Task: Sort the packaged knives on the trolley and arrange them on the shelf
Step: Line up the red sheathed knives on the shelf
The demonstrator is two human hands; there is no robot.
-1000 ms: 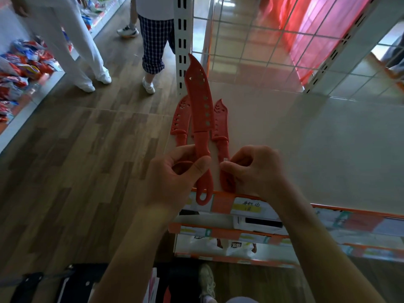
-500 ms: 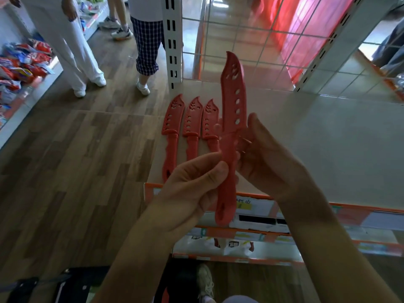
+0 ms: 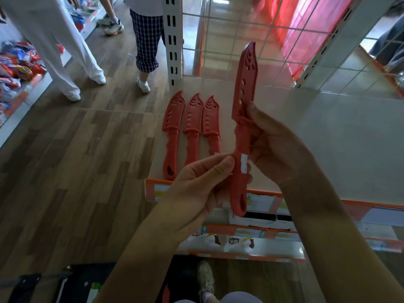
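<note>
A red sheathed knife (image 3: 242, 119) with a white sticker on its handle stands upright in the air above the shelf's front edge. My left hand (image 3: 201, 184) pinches its handle from the left. My right hand (image 3: 275, 145) cups the handle and sheath base from the right. Three more red sheathed knives (image 3: 192, 119) lie side by side at the left end of the white shelf (image 3: 338, 132), tips pointing away from me. The handle of the third one is partly hidden behind my left hand.
A perforated white upright (image 3: 173, 40) and a wire grid back panel (image 3: 251, 40) border the shelf. Orange price strips (image 3: 360, 211) line the shelf fronts below. People's legs (image 3: 146, 40) stand on the wooden floor at left, near snack packets (image 3: 15, 66). A dark trolley (image 3: 65, 283) sits below.
A third knife now lies in the row on the shelf. Both hands have lifted another knife upright and shifted it slightly to the right of the row.
</note>
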